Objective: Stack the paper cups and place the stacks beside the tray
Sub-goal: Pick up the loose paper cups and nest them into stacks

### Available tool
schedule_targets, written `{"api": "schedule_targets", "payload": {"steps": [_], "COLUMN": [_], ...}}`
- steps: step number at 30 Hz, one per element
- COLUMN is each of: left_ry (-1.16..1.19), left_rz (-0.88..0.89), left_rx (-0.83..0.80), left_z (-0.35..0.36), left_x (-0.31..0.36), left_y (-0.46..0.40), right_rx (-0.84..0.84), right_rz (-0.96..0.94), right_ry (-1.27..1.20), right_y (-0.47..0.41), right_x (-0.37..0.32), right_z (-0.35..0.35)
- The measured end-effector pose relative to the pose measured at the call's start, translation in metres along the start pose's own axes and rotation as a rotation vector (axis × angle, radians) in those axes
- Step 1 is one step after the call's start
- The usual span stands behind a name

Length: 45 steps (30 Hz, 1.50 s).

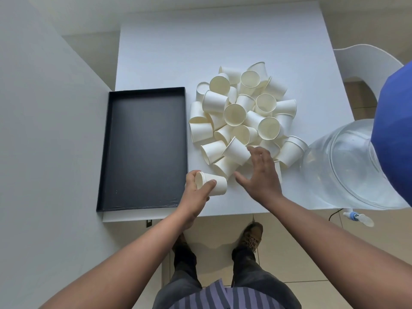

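Note:
A loose heap of several white paper cups (pixel 243 117) lies on the white table, right of an empty black tray (pixel 145 148). My left hand (pixel 198 192) grips a short nested stack of cups (pixel 213 182) lying on its side, just off the tray's near right corner. My right hand (pixel 259 175) hovers with spread fingers over the near edge of the heap, fingertips close to a tilted cup (pixel 237 151). It holds nothing.
A big clear water bottle (pixel 347 166) with a blue cap lies at the table's right edge, its tap (pixel 356 217) hanging past the near edge. A white chair (pixel 367 61) stands at the far right. A pale wall lies left of the tray. The white table (pixel 200 52) stretches beyond the heap.

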<state>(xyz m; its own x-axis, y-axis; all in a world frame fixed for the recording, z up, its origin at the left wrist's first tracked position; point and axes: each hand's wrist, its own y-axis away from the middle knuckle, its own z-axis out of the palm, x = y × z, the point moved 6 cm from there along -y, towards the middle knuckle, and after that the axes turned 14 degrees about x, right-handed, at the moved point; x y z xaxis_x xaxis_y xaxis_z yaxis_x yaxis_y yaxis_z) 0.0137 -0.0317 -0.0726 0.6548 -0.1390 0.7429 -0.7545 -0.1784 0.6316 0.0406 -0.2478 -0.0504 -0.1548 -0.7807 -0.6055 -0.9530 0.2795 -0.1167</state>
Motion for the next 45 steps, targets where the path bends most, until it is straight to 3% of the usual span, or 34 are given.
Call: {"api": "schedule_targets", "payload": {"steps": [6,9,15,31,38,45], "left_ry": [0.076,0.147,0.313,0.088,0.065,0.058], "left_rz": [-0.04,-0.051,0.031,-0.013,-0.016,-0.091], "left_rx": [0.021,0.025,0.195,-0.165,0.021,0.071], "left_z": [-0.007,-0.012,-0.032,0.009,-0.013,-0.018], "left_x": [0.003,0.008,0.026,0.015,0.0,-0.011], "left_y": [-0.006,-0.009,-0.022,-0.007,-0.019,-0.025], "right_rx": [-0.081,-0.06,-0.149,-0.267,-0.471,-0.537], "right_rz": [0.047,0.065,-0.004,-0.149,-0.086,-0.308], "right_ry": [0.133,0.089,-0.074,-0.246,0.141,0.514], "right_y": [-0.022,-0.022,0.007,0.035,0.024,0.008], "right_x": [0.011,0.012,0.011,-0.023,0.003,-0.006], "right_z": [0.018,0.015,0.008,0.023,0.042,0.061]}}
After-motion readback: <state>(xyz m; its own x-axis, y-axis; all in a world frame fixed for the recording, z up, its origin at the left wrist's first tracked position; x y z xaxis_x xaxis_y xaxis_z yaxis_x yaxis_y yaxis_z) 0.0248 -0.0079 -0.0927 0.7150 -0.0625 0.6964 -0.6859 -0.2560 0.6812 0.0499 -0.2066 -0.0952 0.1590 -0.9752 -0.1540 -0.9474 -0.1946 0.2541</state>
